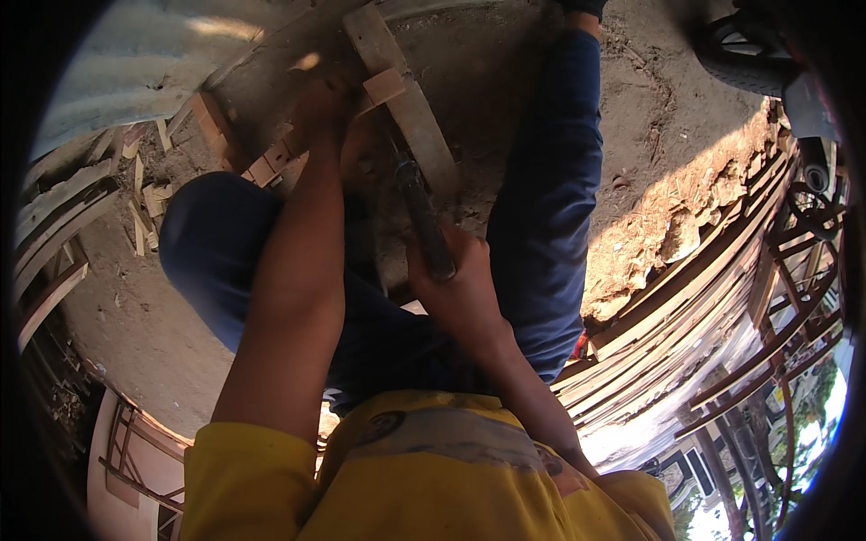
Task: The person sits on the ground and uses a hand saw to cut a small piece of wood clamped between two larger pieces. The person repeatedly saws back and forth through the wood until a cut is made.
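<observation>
My left hand [325, 106], dark in shadow, is closed over a narrow wooden strip. The strip's pale end block [384, 87] lies across a thick grey wooden beam [417, 117] on the ground, and its other end [269, 166] shows beside my left knee. My right hand [458, 275] is wrapped round the lower end of a dark, tube-shaped tool [418, 200]. A thin part at the tool's far end points toward the strip beside the beam; its exact kind is unclear. Both hands are between my bent legs.
Reddish wooden pieces [215, 126] and small offcuts [144, 212] lie at the left, near a corrugated metal sheet [153, 68]. Long boards [686, 298] are stacked at the right. A black wheel [744, 54] stands at the far right on dirt ground [654, 99].
</observation>
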Available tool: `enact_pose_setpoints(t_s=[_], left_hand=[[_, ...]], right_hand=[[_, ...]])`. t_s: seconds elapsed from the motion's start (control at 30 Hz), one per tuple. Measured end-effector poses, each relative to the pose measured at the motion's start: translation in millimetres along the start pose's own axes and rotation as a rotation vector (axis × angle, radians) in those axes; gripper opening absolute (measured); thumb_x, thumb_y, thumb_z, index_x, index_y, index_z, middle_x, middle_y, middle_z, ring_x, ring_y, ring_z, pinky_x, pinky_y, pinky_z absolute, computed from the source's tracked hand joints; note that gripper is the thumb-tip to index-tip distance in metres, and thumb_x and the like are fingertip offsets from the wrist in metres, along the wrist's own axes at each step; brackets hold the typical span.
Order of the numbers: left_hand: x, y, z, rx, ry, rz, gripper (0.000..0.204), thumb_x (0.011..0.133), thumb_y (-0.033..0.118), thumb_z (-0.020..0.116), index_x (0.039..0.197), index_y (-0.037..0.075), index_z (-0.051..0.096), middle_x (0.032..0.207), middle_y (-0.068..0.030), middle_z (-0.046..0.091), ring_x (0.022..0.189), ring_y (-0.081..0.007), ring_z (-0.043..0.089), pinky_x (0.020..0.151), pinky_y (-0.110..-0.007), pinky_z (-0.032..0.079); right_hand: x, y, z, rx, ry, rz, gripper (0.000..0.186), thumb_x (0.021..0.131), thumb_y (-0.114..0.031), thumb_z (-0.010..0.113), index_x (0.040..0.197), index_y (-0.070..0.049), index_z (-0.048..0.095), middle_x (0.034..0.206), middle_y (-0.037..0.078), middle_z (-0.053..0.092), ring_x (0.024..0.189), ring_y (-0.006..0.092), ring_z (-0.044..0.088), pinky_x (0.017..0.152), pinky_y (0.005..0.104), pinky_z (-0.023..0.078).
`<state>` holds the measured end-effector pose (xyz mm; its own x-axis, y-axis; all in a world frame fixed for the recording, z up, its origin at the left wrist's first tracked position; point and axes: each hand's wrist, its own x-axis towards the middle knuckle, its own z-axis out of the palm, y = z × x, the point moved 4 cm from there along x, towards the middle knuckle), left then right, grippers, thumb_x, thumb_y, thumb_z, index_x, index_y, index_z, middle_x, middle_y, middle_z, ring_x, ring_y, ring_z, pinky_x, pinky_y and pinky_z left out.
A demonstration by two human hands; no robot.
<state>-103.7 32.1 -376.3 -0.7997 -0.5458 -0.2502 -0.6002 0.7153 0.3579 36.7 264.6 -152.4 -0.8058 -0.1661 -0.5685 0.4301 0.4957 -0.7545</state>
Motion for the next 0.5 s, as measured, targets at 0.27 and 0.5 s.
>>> enact_pose_setpoints(t_s=[0.27, 0.5], left_hand=[[-3, -7, 8, 0.097, 0.070, 0.062, 0.051, 0.087, 0.044, 0.040, 0.088, 0.002, 0.070, 0.090, -0.0219, 0.067, 0.086, -0.0393, 0.065, 0.077, -0.050, 0.049], [-5, 2, -5, 0.024, 0.010, -0.009, 0.051, 0.087, 0.044, 0.040, 0.093, 0.003, 0.070, 0.094, -0.0227, 0.067, 0.090, -0.0392, 0.065, 0.079, -0.050, 0.048]], right_hand=[[-42, 4, -28, 0.071, 0.018, -0.021, 0.012, 0.088, -0.007, 0.060, 0.090, 0.004, 0.061, 0.060, 0.015, 0.059, 0.051, 0.0097, 0.054, 0.049, 0.0310, 0.043], [-48, 19, -22, 0.141, 0.027, 0.007, 0.011, 0.085, -0.001, 0.059, 0.095, 0.003, 0.061, 0.060, 0.014, 0.059, 0.050, 0.0121, 0.060, 0.047, 0.0289, 0.043]])
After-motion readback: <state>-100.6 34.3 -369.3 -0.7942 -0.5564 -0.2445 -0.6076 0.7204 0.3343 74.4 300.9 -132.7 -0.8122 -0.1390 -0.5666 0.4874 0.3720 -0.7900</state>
